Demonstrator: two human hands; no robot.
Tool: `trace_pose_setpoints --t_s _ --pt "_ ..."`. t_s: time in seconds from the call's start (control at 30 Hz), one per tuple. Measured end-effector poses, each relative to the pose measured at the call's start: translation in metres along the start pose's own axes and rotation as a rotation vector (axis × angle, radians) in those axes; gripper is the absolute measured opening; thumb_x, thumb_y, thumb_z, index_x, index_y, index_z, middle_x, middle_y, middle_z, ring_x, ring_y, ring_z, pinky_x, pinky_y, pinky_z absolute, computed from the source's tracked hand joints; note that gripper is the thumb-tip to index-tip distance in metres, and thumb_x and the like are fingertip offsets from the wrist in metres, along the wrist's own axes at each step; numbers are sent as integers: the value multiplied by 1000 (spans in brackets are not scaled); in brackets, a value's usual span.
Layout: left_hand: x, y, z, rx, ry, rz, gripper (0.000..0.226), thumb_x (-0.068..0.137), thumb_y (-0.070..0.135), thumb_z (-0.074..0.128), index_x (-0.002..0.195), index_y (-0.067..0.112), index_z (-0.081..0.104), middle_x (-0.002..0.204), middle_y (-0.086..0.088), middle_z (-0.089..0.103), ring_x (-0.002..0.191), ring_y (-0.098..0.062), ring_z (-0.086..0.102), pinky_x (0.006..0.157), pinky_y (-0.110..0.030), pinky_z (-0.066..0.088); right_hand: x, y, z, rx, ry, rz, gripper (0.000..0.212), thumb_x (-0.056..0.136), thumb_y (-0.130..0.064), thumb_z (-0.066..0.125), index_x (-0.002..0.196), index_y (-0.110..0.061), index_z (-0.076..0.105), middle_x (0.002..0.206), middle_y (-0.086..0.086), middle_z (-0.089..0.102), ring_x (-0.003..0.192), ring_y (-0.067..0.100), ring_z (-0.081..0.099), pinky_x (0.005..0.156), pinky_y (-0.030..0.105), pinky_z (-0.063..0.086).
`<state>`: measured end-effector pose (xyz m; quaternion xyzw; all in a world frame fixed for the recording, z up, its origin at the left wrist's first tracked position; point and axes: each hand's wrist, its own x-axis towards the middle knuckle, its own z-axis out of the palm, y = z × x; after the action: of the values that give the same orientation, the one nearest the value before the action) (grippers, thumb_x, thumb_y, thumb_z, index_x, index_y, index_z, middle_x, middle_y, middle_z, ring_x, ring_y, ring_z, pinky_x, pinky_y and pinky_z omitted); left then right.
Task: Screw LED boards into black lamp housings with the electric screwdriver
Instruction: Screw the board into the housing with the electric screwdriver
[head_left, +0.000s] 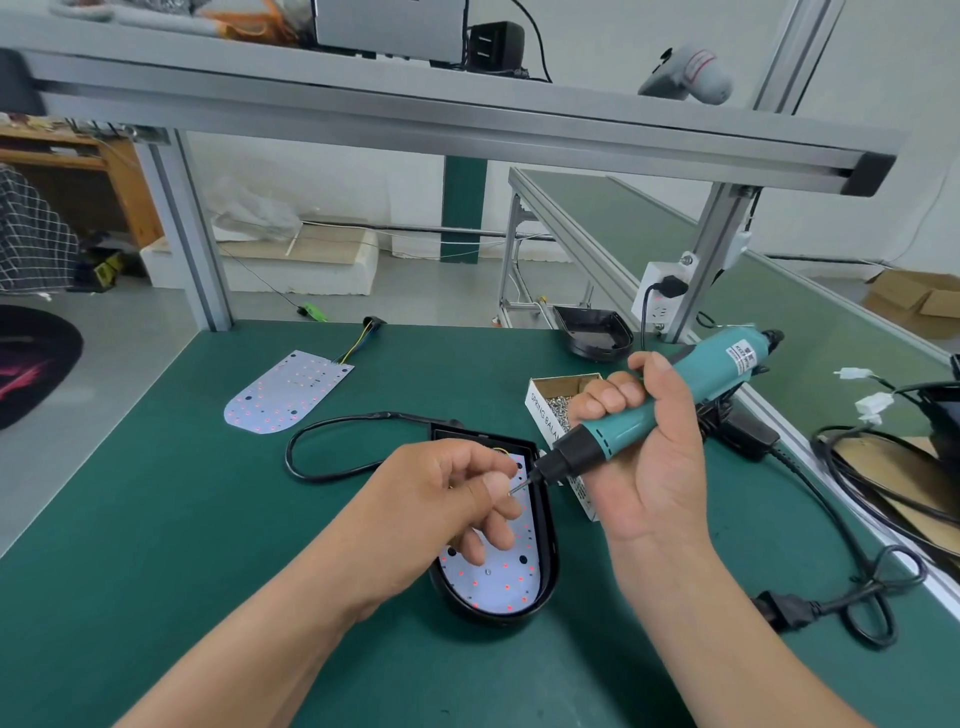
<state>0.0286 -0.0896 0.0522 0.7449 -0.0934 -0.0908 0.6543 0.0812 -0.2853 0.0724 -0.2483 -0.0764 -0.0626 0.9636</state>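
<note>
A black lamp housing (546, 561) lies on the green table in front of me, with a white LED board (498, 582) seated inside it. My left hand (457, 499) hovers over the housing, thumb and forefinger pinched on a small screw at the driver's bit tip. My right hand (649, 447) grips the teal electric screwdriver (675, 395), tilted down to the left, its bit touching the pinched fingers. A second LED board (285, 395) with coloured wires lies loose at the far left. Another black housing (592, 330) sits at the table's back edge.
An open cardboard box of screws (556, 400) stands right behind the screwdriver. Black power cables (852, 571) loop across the table's right side. An aluminium frame post (197, 244) and an upper shelf (415, 124) rise behind. A socket block (660, 291) hangs on the right post.
</note>
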Motion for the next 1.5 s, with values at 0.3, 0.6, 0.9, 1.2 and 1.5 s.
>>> trace_pose_setpoints --t_s 0.3,0.6,0.9,1.2,1.5 --pt "28 -20 -28 111 464 -164 43 95 54 63 77 17 49 67 3 45 61 -21 31 59 -34 30 17 -12 -14 -31 70 -103 12 99 -15 67 91 -16 58 72 -3 46 63 12 48 66 28 50" --pt "31 -34 -20 377 259 -280 48 61 52 68 81 11 56 70 6 51 63 -16 43 64 -33 35 35 -2 -39 -282 123 -174 14 94 -12 73 89 -18 61 72 1 49 63 17 50 66 32 51" --pt "34 -37 -19 323 226 -285 36 62 37 68 85 16 51 77 1 51 68 -18 43 65 -34 34 39 5 -44 -366 71 -155 15 93 -12 71 96 -17 58 71 2 47 63 19 48 65 31 50" --pt "35 -40 -18 298 228 -270 38 61 38 67 84 17 46 77 2 46 67 -18 39 62 -33 31 38 7 -45 -395 42 -157 16 94 -12 70 98 -17 56 70 2 47 62 20 49 65 32 49" --pt "35 -42 -18 285 220 -269 37 65 36 68 85 17 44 77 1 45 66 -18 38 60 -32 30 33 8 -38 -477 -75 -158 12 94 -10 69 94 -18 61 72 4 46 64 21 47 67 34 47"
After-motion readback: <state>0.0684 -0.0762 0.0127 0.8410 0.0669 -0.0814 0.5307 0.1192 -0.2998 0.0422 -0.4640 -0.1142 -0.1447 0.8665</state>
